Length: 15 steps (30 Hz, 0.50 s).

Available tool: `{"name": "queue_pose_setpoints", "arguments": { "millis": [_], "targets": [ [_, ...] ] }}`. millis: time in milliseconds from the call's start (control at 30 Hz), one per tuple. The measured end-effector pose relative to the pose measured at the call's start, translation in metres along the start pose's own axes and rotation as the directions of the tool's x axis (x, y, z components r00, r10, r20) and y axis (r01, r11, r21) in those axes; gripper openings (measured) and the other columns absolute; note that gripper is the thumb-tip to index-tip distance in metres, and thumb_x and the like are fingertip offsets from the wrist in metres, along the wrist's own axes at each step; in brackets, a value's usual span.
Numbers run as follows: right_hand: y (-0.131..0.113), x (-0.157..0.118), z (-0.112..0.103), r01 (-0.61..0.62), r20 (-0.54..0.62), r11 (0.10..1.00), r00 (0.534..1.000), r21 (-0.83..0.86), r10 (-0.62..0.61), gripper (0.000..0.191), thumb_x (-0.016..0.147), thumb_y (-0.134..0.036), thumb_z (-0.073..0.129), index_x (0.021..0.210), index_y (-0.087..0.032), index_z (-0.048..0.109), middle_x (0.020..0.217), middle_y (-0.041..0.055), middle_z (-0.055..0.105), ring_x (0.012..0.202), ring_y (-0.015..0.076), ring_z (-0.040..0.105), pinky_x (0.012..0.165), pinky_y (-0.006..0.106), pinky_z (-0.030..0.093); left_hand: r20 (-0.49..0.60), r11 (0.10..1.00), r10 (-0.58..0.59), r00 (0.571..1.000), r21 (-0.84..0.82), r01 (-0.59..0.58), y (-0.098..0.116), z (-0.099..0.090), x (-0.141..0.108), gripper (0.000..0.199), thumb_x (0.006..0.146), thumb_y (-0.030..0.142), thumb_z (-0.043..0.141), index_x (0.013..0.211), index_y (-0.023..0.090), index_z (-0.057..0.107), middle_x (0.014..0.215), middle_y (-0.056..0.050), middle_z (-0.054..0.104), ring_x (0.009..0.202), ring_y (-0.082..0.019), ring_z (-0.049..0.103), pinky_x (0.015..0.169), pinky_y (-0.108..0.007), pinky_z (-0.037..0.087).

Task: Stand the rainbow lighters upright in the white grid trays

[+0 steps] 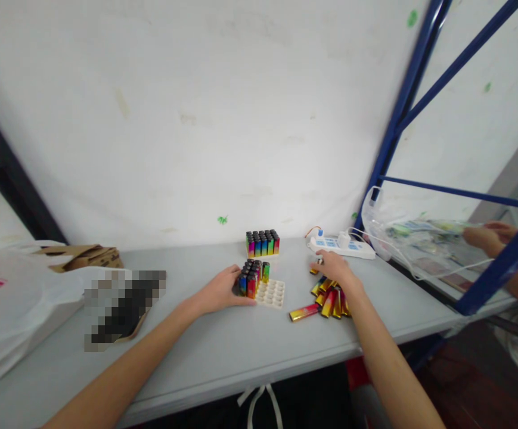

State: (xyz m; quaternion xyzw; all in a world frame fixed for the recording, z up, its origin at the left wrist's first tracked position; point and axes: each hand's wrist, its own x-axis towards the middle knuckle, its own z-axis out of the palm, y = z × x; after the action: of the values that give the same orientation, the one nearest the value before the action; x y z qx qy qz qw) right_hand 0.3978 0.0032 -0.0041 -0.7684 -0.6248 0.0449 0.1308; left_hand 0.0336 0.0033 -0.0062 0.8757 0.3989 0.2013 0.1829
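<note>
Set against a scuffed pale wall (205, 119), blue rack (393, 128) at right, co-worker's hand (482, 239) beyond. On a flat grey bench (241, 339): could lose loose tubes (328, 302) over the front edge if knocked into a roll. White bag (30, 310) at left, clear bag (374, 208) at right by the rack, carton (93, 256) behind the white bag; all apart from the tray (273, 294).

Power strip (363, 251) near the wall, plugged in: could get shoved, cables and all, if brushed by the right hand (322, 262).

Left hand (220, 292) spread around the left end of the tray, thumb at front, fingers behind; cannot tell squeezing from bracing. Right hand over the pile's far side, fingertips at one tube; cannot tell pinching from touching.

Block (263, 245) of upright tubes just behind the tray: could topple if bumped. Tray on the bench between both hands, standing tubes (251, 286) at left, bare pockets at right: could skid or tip if pressed unevenly. Pile jumbled: could slide if dragged by the wrist. Single tube (304, 313) jutting out front-left, easiest to catch.
</note>
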Motion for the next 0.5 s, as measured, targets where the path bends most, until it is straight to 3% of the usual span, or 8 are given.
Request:
{"name": "queue_pose_setpoints", "arguments": {
  "millis": [133, 300, 400, 500],
  "targets": [
    [-0.014, 0.0, 0.003, 0.14, -0.05, 0.99, 0.989, 0.018, -0.139, 0.052, 0.091, -0.034, 0.068, 0.14, -0.021, 0.057, 0.136, 0.0187, 0.061, 0.13, 0.0363, 0.054, 0.11, 0.056, 0.036, 0.007, 1.0, -0.005, 1.0, -0.007, 0.005, 0.001, -0.002, -0.001, 0.07, 0.065, 0.072, 0.079, 0.109, 0.018, 0.072, 0.111, -0.01, 0.066, 0.103, -0.032, 0.062, 0.095, -0.041, 0.05],
    [-0.021, 0.001, 0.008, 0.394, -0.065, 0.909, 0.919, 0.138, -0.388, 0.055, 0.086, -0.007, 0.061, 0.141, -0.013, 0.055, 0.123, 0.015, 0.063, 0.105, 0.0204, 0.065, 0.101, 0.035, 0.046, 0.003, 1.0, -0.015, 1.0, -0.004, 0.015, 0.005, -0.003, -0.001, 0.07, 0.065, 0.071, 0.08, 0.11, 0.017, 0.072, 0.111, -0.01, 0.067, 0.102, -0.032, 0.062, 0.096, -0.041, 0.05],
    [-0.018, 0.002, 0.008, 0.411, -0.171, 0.901, 0.906, 0.14, -0.387, 0.047, 0.089, -0.015, 0.064, 0.136, -0.014, 0.058, 0.126, 0.0152, 0.061, 0.108, 0.0212, 0.064, 0.102, 0.034, 0.046, 0.013, 1.0, -0.008, 1.0, 0.007, 0.008, 0.004, -0.002, -0.001, 0.069, 0.067, 0.071, 0.079, 0.109, 0.018, 0.073, 0.112, -0.01, 0.066, 0.103, -0.032, 0.062, 0.095, -0.04, 0.051],
    [-0.013, 0.002, 0.004, 0.321, -0.2, 0.944, 0.932, 0.074, -0.301, 0.04, 0.092, -0.035, 0.068, 0.126, -0.014, 0.066, 0.12, 0.0163, 0.064, 0.114, 0.0267, 0.062, 0.104, 0.038, 0.044, 0.021, 1.0, 0.003, 1.0, 0.023, -0.003, 0.003, -0.002, 0.0, 0.07, 0.067, 0.073, 0.078, 0.11, 0.017, 0.073, 0.113, -0.011, 0.066, 0.102, -0.033, 0.062, 0.094, -0.041, 0.051]
  ]
}}
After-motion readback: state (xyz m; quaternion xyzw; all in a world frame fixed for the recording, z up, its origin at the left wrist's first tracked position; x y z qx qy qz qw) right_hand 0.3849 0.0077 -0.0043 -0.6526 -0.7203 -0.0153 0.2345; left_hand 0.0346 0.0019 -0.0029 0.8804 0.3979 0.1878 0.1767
